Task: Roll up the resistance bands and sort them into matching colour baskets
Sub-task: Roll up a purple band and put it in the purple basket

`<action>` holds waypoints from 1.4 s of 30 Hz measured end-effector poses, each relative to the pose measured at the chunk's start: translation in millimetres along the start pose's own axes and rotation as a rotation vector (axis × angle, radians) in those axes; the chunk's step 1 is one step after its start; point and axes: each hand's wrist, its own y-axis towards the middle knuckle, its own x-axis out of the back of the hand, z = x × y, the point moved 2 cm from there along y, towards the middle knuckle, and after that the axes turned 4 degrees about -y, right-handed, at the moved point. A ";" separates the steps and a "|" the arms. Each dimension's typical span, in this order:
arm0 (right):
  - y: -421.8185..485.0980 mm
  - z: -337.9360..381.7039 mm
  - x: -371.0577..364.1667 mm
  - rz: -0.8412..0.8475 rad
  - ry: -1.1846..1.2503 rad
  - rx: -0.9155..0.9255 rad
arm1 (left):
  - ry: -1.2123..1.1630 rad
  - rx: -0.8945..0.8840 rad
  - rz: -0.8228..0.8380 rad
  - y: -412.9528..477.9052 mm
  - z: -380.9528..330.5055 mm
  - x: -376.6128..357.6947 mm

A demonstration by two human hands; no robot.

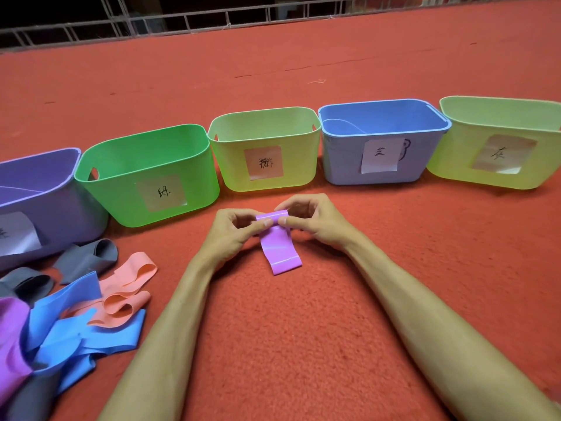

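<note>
1. The purple band (280, 247) lay on the red floor (303, 344) between the hands, in front of the middle basket. Its far end was curled into a small roll raised off the floor, and its near end lay flat with a pale line across it
2. The left hand (230, 232) pinched the roll's left edge between thumb and bent fingers. The right hand (318, 223) pinched the right edge the same way
3. Five baskets stood in a row beyond the hands: violet basket (60, 208), green basket (121, 189), middle basket (230, 165) in yellow-green, blue basket (340, 159), and end basket (449, 159), also yellow-green. Each had one handwritten paper label on its front
4. A curved blue strip showed inside the blue basket and a violet strip inside the violet one; I could not tell their number
5. A loose pile lay left of the arms: at least two grey bands (88, 256), two salmon bands (130, 287), several blue bands (76, 338) and one loose purple strip (12, 335)
</note>
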 end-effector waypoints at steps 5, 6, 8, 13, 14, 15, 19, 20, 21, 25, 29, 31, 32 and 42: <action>4.0 -4.4 -1.2 -0.025 -0.008 -0.074 | -0.018 -0.017 -0.003 0.0 -0.5 1.0; 4.4 -4.3 -1.8 -0.028 -0.017 -0.085 | -0.012 -0.026 -0.004 -0.5 -0.7 0.9; 4.6 -3.1 -3.2 -0.022 -0.017 -0.073 | 0.009 -0.041 -0.006 -0.8 -0.8 0.9; 2.1 0.4 -1.5 0.008 -0.006 -0.023 | 0.033 -0.025 -0.013 0.8 1.2 2.3; 1.7 0.9 -0.7 0.008 -0.003 -0.020 | 0.040 -0.015 -0.007 0.9 1.1 2.0; 1.5 1.2 0.0 0.007 0.002 -0.017 | 0.043 -0.001 0.001 0.6 0.9 1.3; 1.0 0.7 -0.1 0.024 0.001 0.009 | 0.036 0.023 0.013 0.6 0.2 -1.0; 1.1 -0.1 -0.2 0.023 -0.001 0.009 | 0.030 0.023 0.010 0.6 0.1 -0.9; 1.2 -0.8 -0.6 0.019 -0.001 0.004 | 0.023 0.020 0.011 0.5 -0.2 -1.1; 2.9 -2.1 -2.3 -0.008 -0.001 -0.041 | 0.006 -0.005 -0.001 1.0 1.2 1.0; 3.4 -0.4 -3.0 -0.017 0.004 -0.064 | 0.000 -0.024 -0.008 0.7 1.5 1.9; 2.7 -0.3 -2.6 -0.012 0.008 -0.056 | 0.011 -0.029 -0.011 0.6 1.9 1.9; 2.0 0.1 -2.1 -0.010 0.014 -0.052 | 0.019 -0.033 -0.013 0.6 1.9 1.9; 1.3 -1.7 -1.5 -0.004 0.002 0.003 | 0.037 0.012 0.011 1.4 1.9 1.8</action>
